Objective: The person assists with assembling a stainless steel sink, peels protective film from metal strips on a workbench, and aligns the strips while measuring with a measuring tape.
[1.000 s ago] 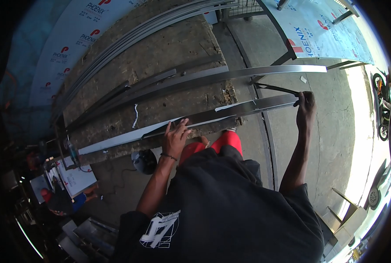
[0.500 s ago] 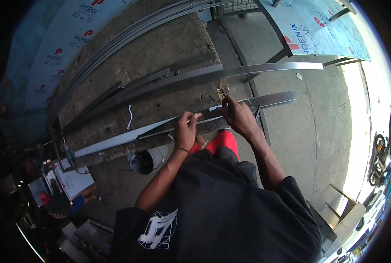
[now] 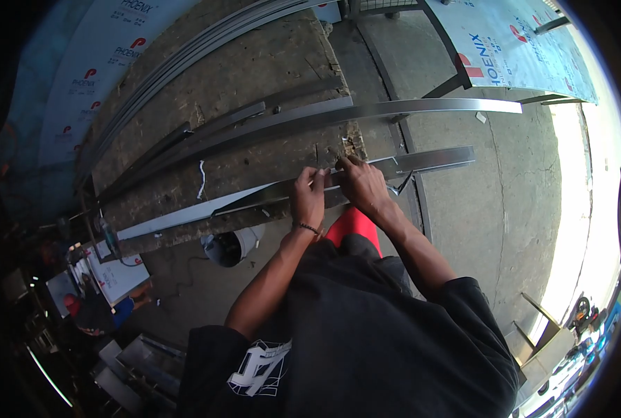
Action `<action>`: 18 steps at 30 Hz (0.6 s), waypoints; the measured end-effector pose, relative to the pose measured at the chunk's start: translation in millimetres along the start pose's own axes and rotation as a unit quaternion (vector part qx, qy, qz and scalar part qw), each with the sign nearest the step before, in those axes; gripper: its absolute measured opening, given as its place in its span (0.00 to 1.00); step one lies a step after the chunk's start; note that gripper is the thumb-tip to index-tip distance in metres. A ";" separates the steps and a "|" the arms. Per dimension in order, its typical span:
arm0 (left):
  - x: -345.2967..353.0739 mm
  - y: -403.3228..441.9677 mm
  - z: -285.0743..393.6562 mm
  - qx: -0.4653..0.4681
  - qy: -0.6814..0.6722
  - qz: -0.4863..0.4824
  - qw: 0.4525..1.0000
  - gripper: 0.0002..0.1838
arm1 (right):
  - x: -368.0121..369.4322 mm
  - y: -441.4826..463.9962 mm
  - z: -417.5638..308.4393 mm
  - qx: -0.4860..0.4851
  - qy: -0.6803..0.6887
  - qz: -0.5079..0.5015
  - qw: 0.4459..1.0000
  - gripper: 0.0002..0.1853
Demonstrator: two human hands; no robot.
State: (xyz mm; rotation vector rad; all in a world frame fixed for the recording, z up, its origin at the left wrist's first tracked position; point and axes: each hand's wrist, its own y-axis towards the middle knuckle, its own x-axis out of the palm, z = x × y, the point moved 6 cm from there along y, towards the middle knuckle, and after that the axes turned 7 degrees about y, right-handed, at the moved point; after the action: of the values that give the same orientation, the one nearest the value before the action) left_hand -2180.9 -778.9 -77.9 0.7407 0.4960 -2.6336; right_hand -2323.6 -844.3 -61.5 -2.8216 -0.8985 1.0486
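A long metal bar [image 3: 436,158] lies along the near edge of the wooden bench, its right end reaching past the bench corner. White film [image 3: 192,212] runs along its left part, while dark metal [image 3: 255,198] shows nearer my hands. My left hand [image 3: 309,197] is closed in a pinch over the bar; what its fingertips hold, if anything, is too small to make out. Right beside it, my right hand [image 3: 363,185] is also pinched, fingertips bent down at the bar and nearly touching the left ones. Whatever sits between these fingers is hidden.
More metal lengths [image 3: 282,120] lie across the bench [image 3: 255,63], one jutting past its right edge. A white scrap [image 3: 201,180] rests on the wood. Below stands a bucket [image 3: 234,245]. A film-covered table [image 3: 519,49] is at upper right; another person [image 3: 91,313] is at lower left.
My left hand has moved right and slightly up, closing the gap to my right hand. My right hand has shifted a little left. The white scrap by its fingers no longer shows.
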 end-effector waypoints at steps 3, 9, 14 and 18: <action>-14.1 -6.1 -3.4 -0.006 -0.021 0.018 1.000 0.13 | 2.2 5.8 -7.6 0.008 -0.013 0.036 0.999 0.11; -30.6 -16.1 -19.5 -0.053 0.044 0.010 0.998 0.15 | 18.9 12.1 -12.6 -0.063 -0.075 -0.009 0.995 0.15; -36.0 -20.0 -17.1 -0.039 0.073 0.040 0.996 0.16 | 22.9 12.2 -11.9 -0.070 -0.098 -0.039 0.992 0.14; -34.1 -22.2 -11.5 -0.049 0.047 0.044 0.997 0.15 | 25.4 12.6 -8.7 -0.085 -0.113 -0.059 0.988 0.15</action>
State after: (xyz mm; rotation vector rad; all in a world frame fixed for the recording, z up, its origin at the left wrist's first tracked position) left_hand -2158.3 -746.4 -63.2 0.8378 0.5994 -2.4831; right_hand -2296.3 -840.1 -72.3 -2.7757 -1.2125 1.3567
